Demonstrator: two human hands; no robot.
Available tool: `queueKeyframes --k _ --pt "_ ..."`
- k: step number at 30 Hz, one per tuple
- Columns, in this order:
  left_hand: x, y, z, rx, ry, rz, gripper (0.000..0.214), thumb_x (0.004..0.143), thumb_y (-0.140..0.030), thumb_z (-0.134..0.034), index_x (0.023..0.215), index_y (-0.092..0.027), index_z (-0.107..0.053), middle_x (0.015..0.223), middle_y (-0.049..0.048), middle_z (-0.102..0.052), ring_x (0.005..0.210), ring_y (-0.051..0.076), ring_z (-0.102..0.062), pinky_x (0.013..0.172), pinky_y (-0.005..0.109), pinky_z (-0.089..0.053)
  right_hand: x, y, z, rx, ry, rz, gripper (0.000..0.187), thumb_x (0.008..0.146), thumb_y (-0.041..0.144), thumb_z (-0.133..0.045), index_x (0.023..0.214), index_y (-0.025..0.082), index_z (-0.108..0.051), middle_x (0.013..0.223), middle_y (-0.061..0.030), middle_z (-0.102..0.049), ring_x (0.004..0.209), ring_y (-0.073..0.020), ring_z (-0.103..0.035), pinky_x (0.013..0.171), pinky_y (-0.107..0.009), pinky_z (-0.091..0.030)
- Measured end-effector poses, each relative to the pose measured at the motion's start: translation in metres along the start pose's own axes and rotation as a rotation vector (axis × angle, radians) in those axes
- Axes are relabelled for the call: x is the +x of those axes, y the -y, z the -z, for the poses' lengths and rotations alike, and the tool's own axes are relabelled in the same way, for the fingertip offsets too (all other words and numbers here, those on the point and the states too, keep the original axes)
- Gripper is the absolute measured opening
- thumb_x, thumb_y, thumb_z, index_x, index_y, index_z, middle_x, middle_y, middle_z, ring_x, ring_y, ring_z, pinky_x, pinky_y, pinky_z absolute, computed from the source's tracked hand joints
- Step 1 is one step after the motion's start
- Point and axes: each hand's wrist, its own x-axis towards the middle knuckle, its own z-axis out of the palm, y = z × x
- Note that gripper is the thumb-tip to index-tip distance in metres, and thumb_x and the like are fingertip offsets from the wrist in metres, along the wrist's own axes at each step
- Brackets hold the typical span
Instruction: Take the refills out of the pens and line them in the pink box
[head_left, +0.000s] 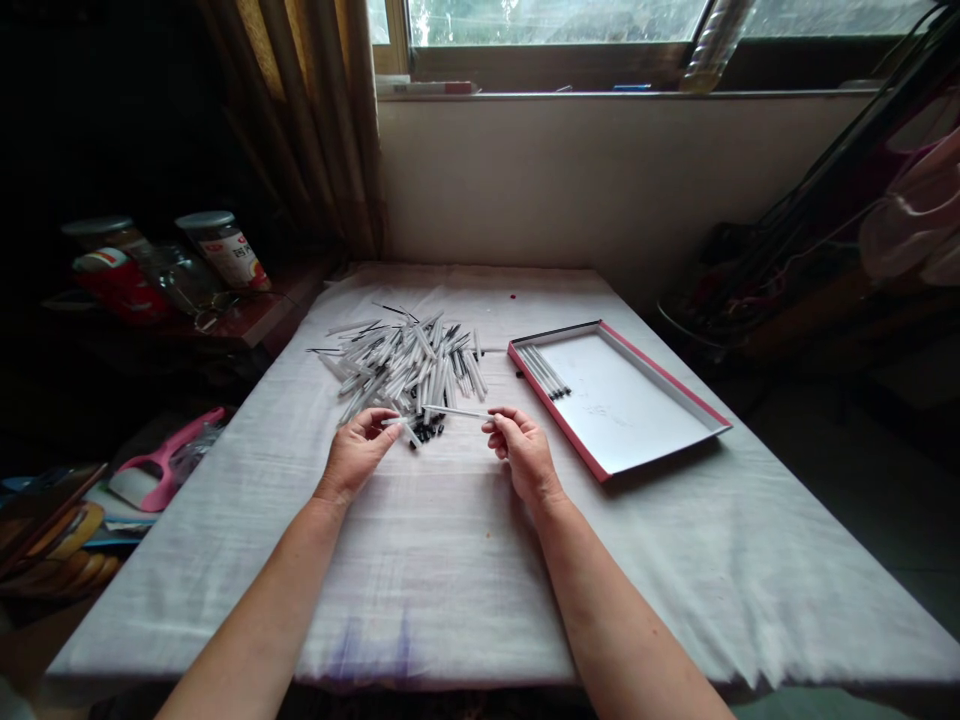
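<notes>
My right hand (525, 452) pinches the end of a slim, pale pen barrel (459, 411), which points left toward the pile. My left hand (354, 455) is closed at thumb and forefinger on a short clear pen part (393, 422); its exact kind is hard to make out. Just beyond both hands lies a loose pile of pen parts (409, 360), with translucent barrels and dark refills crossing each other. Several small black pen caps (427, 433) lie at the pile's near edge, close to my left fingers.
A shallow red-rimmed box lid (630, 400) sits on the right of the cloth-covered table (442, 560). Several pens with black ends (545, 372) lie side by side along its left wall. Jars (223, 250) stand on a side table at left, near pink-handled scissors (169, 465).
</notes>
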Motion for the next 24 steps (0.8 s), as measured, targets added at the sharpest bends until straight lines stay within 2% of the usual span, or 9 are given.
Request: queueKeyframes --k 3,5,8,10,13,16,18,21,24 --pt "0.000 -0.006 -0.001 -0.221 0.007 0.146 0.044 0.058 -0.046 -0.079 0.085 -0.016 -0.063 0.070 0.0000 -0.064 0.059 0.011 -0.058 0.042 0.016 -0.034 0.002 -0.002 0.002 0.018 -0.022 0.008 0.029 0.058 0.036 -0.072 0.079 0.017 -0.063 0.059 0.0012 -0.065 0.044 -0.0072 -0.048 0.038 -0.017 -0.026" --pt "-0.001 -0.010 -0.002 -0.318 0.029 0.194 0.045 0.056 -0.046 -0.080 0.084 -0.017 -0.058 0.083 0.0025 -0.067 0.063 0.013 -0.063 0.037 0.014 -0.029 0.003 -0.002 0.003 0.033 -0.040 0.007 0.030 0.057 0.037 -0.073 0.078 0.017 -0.063 0.058 0.0018 -0.064 0.043 -0.0070 -0.047 0.038 -0.017 -0.025" --pt "-0.001 -0.013 -0.003 -0.417 0.077 0.224 0.047 0.057 -0.044 -0.079 0.083 -0.018 -0.051 0.109 0.0074 -0.067 0.067 0.014 -0.067 0.035 0.012 -0.029 0.003 -0.002 0.003 0.047 -0.060 -0.001 0.033 0.056 0.038 -0.074 0.078 0.017 -0.062 0.056 0.0024 -0.063 0.043 -0.0068 -0.047 0.037 -0.017 -0.025" --pt "-0.001 -0.012 -0.004 -0.441 0.096 0.249 0.049 0.055 -0.042 -0.080 0.083 -0.018 -0.047 0.107 0.0075 -0.068 0.058 0.010 -0.064 0.033 0.012 -0.029 0.004 -0.002 0.003 0.051 -0.064 -0.010 0.034 0.056 0.040 -0.075 0.078 0.017 -0.061 0.056 0.0026 -0.063 0.042 -0.0069 -0.047 0.037 -0.017 -0.025" --pt "0.001 -0.009 -0.005 -0.413 0.100 0.250 0.052 0.055 -0.045 -0.081 0.085 -0.019 -0.048 0.094 0.0049 -0.070 0.045 0.006 -0.055 0.032 0.013 -0.027 0.004 0.000 0.002 0.059 -0.071 -0.014 0.036 0.056 0.042 -0.075 0.077 0.018 -0.059 0.056 0.0024 -0.063 0.042 -0.0071 -0.047 0.037 -0.017 -0.025" --pt "0.001 -0.006 -0.007 -0.298 0.105 0.174 0.050 0.060 -0.053 -0.077 0.087 -0.016 -0.056 0.077 0.0015 -0.067 0.042 0.005 -0.048 0.032 0.016 -0.027 0.004 0.002 0.002 0.067 -0.087 0.007 0.038 0.057 0.046 -0.073 0.077 0.019 -0.057 0.055 0.0031 -0.062 0.041 -0.0068 -0.046 0.037 -0.017 -0.025" --pt "0.000 -0.004 -0.009 -0.190 0.117 0.079 0.048 0.066 -0.057 -0.071 0.086 -0.014 -0.063 0.068 -0.0004 -0.062 0.043 0.006 -0.046 0.036 0.018 -0.032 0.003 0.003 0.002 0.063 -0.093 0.038 0.038 0.059 0.049 -0.072 0.077 0.019 -0.057 0.054 0.0037 -0.061 0.040 -0.0064 -0.045 0.036 -0.017 -0.026" --pt "-0.002 -0.001 -0.013 -0.037 0.165 -0.081 0.043 0.075 -0.056 -0.064 0.088 -0.015 -0.070 0.072 0.0014 -0.061 0.048 0.008 -0.047 0.046 0.021 -0.041 0.001 0.004 0.002 0.039 -0.082 0.088 0.037 0.061 0.049 -0.071 0.076 0.019 -0.057 0.054 0.0037 -0.061 0.039 -0.0065 -0.045 0.037 -0.018 -0.027" --pt "-0.005 0.005 -0.017 0.080 0.214 -0.199 0.035 0.081 -0.047 -0.060 0.094 -0.016 -0.072 0.082 0.0036 -0.061 0.058 0.010 -0.052 0.054 0.023 -0.045 -0.001 0.005 0.001 -0.001 -0.061 0.115 0.034 0.064 0.048 -0.070 0.076 0.019 -0.057 0.054 0.0032 -0.061 0.040 -0.0071 -0.046 0.037 -0.019 -0.029"
